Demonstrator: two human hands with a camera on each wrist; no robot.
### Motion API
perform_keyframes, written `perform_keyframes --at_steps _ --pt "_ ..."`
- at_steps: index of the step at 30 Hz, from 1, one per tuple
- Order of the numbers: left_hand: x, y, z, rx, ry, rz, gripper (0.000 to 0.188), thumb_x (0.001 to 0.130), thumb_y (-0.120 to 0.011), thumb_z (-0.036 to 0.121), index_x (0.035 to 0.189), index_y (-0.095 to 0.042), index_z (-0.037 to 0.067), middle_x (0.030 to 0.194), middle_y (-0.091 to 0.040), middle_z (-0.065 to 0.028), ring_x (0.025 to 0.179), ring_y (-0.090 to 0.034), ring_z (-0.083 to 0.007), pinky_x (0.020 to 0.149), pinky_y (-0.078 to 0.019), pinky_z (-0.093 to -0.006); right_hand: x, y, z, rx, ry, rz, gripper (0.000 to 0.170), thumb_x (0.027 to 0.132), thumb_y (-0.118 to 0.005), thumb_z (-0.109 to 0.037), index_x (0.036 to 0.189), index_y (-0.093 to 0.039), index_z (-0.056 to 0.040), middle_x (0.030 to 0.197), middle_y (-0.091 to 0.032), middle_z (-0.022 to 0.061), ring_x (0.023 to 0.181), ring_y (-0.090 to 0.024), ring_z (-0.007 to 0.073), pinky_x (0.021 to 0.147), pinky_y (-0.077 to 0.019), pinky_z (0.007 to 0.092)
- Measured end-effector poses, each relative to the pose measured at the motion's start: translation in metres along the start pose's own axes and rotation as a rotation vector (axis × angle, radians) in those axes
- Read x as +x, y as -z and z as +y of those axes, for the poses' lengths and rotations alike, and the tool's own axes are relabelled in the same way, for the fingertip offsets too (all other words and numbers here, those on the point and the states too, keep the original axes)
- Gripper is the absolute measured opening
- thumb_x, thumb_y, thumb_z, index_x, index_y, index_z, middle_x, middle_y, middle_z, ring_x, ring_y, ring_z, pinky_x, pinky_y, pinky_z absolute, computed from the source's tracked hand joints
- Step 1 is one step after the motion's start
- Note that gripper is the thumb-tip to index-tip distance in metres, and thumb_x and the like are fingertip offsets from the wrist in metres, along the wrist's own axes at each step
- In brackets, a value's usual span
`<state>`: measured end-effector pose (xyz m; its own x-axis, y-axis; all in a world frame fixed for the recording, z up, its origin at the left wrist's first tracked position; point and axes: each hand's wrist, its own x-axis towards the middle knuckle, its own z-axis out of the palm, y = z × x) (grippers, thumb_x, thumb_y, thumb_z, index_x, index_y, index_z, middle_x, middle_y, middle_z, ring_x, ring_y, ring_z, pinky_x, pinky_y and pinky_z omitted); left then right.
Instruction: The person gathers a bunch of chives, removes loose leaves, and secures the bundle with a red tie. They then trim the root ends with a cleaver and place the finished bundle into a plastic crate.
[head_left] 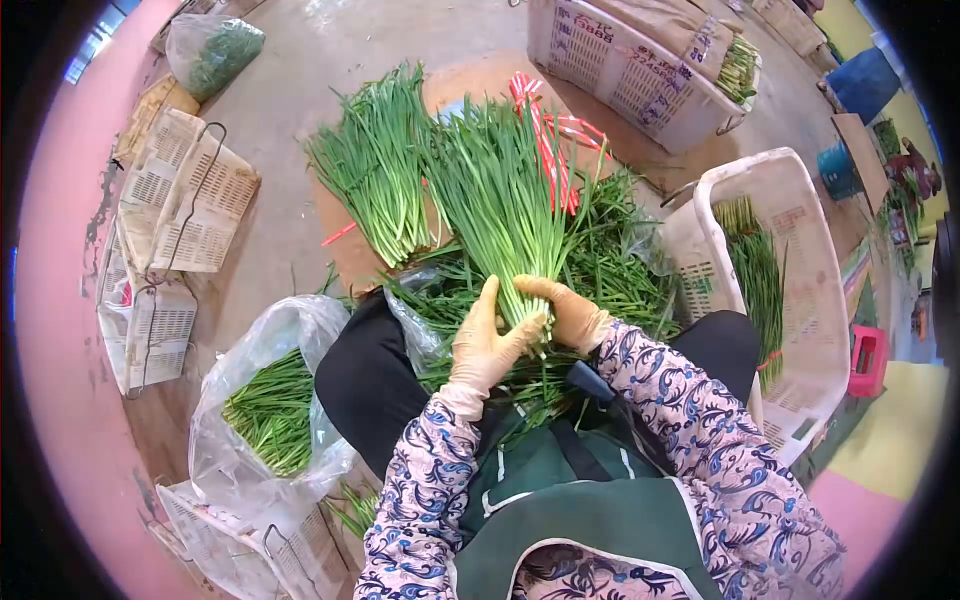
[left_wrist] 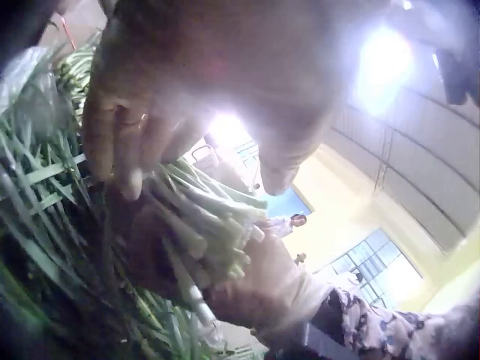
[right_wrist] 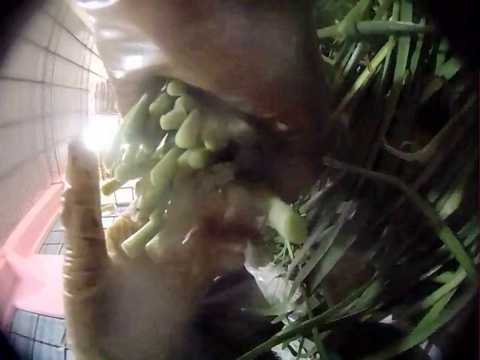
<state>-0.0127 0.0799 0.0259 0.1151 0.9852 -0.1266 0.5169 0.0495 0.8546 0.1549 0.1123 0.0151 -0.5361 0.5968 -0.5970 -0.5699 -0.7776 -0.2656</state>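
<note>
A bundle of garlic chives [head_left: 500, 200] lies with its leaves pointing away and its pale stem ends [left_wrist: 217, 225] toward the body. My gloved right hand [head_left: 570, 312] grips the bundle near its base, thumb across the top. On the other side, my gloved left hand [head_left: 485, 345] touches the stems with fairly straight fingers. Its thumb [right_wrist: 82, 202] stands apart from them in the right wrist view. Under both hands, loose chives [head_left: 620, 260] spread over plastic on the lap. Another chive bundle [head_left: 375, 170] rests beyond, to the left.
Red-and-white striped ties [head_left: 548, 130] lie beside the bundles. At right stands a white crate [head_left: 800, 230] with chives inside; another crate [head_left: 620, 75] is at the back. A plastic bag of chives [head_left: 270, 400] sits at left, near stacked crates [head_left: 190, 190].
</note>
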Motion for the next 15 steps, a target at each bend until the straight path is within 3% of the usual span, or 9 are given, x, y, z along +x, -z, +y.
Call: perform_keyframes --at_steps 2,4,6,7,8,10,12,15 --pt "0.003 0.012 0.007 -0.043 0.066 -0.039 0.085 0.082 -0.074 0.051 0.139 -0.046 -0.006 0.103 -0.061 -0.0197 0.095 -0.062 -0.0297 0.084 -0.0492 -0.0387 -0.002 0.002 -0.002 0.029 0.012 -0.05 0.035 0.093 -0.065 -0.021 0.124 -0.06 -0.0051 0.109 -0.069 0.0112 0.094 -0.068 0.0221 0.086 -0.0559 0.0369" --pt "0.006 0.001 -0.007 -0.138 -0.037 0.146 0.056 0.09 -0.07 0.04 0.126 -0.059 -0.002 0.091 -0.058 -0.0093 0.077 -0.058 -0.0166 0.069 -0.0482 -0.0317 -0.006 -0.003 -0.003 0.061 0.036 -0.064 0.036 0.094 -0.066 -0.02 0.124 -0.058 -0.0026 0.109 -0.069 0.0123 0.093 -0.069 0.0223 0.083 -0.058 0.0376" --pt "0.008 -0.004 -0.009 -0.416 0.05 0.276 0.046 0.092 -0.071 0.033 0.124 -0.059 0.002 0.089 -0.056 -0.0043 0.075 -0.056 -0.0101 0.065 -0.0476 -0.0268 -0.001 -0.003 0.001 0.107 0.074 -0.086 0.034 0.094 -0.064 -0.019 0.122 -0.059 -0.0009 0.107 -0.069 0.013 0.09 -0.07 0.0226 0.079 -0.0596 0.0375" --pt "0.01 -0.003 0.0 -0.719 0.164 0.308 0.043 0.092 -0.072 0.029 0.123 -0.056 0.003 0.09 -0.054 -0.001 0.074 -0.054 -0.0077 0.065 -0.0476 -0.023 -0.004 -0.011 0.0 0.055 0.077 -0.142 0.036 0.096 -0.061 -0.021 0.123 -0.057 0.0017 0.108 -0.069 0.016 0.092 -0.07 0.0246 0.079 -0.06 0.0389" --pt "0.014 -0.003 -0.001 -0.724 0.195 0.375 0.048 0.093 -0.069 0.037 0.122 -0.053 0.003 0.089 -0.054 0.0 0.075 -0.054 -0.0077 0.066 -0.0482 -0.0212 -0.002 -0.009 -0.002 0.037 0.048 -0.14 0.036 0.096 -0.059 -0.021 0.124 -0.057 0.0024 0.109 -0.069 0.0168 0.093 -0.07 0.0254 0.079 -0.06 0.0393" --pt "0.02 0.002 -0.017 -0.85 0.47 0.236 0.052 0.094 -0.064 0.048 0.117 -0.054 0.002 0.088 -0.057 -0.0008 0.076 -0.058 -0.0091 0.066 -0.0503 -0.0237 -0.003 -0.004 -0.003 0.006 -0.015 -0.122 0.038 0.097 -0.057 -0.022 0.124 -0.056 0.0036 0.109 -0.069 0.0184 0.094 -0.07 0.0271 0.079 -0.06 0.0401" --pt "0.021 0.008 -0.019 -1.215 0.559 -0.104 0.06 0.094 -0.056 0.059 0.117 -0.057 0.003 0.107 -0.066 -0.0079 0.088 -0.065 -0.0145 0.074 -0.054 -0.0286 -0.004 -0.008 -0.004 -0.002 -0.015 -0.175 0.037 0.095 -0.057 -0.023 0.122 -0.058 0.0034 0.104 -0.07 0.0164 0.092 -0.07 0.0265 0.081 -0.0595 0.0408" --pt "0.026 -0.01 -0.013 -1.359 0.505 -0.105 0.068 0.093 -0.057 0.059 0.129 -0.054 0.002 0.119 -0.065 -0.0123 0.101 -0.066 -0.0216 0.088 -0.0551 -0.0359 0.001 0.004 -0.003 -0.04 -0.038 -0.039 0.034 0.092 -0.063 -0.019 0.119 -0.06 0.0016 0.104 -0.07 0.0128 0.09 -0.07 0.0225 0.082 -0.0584 0.0391"
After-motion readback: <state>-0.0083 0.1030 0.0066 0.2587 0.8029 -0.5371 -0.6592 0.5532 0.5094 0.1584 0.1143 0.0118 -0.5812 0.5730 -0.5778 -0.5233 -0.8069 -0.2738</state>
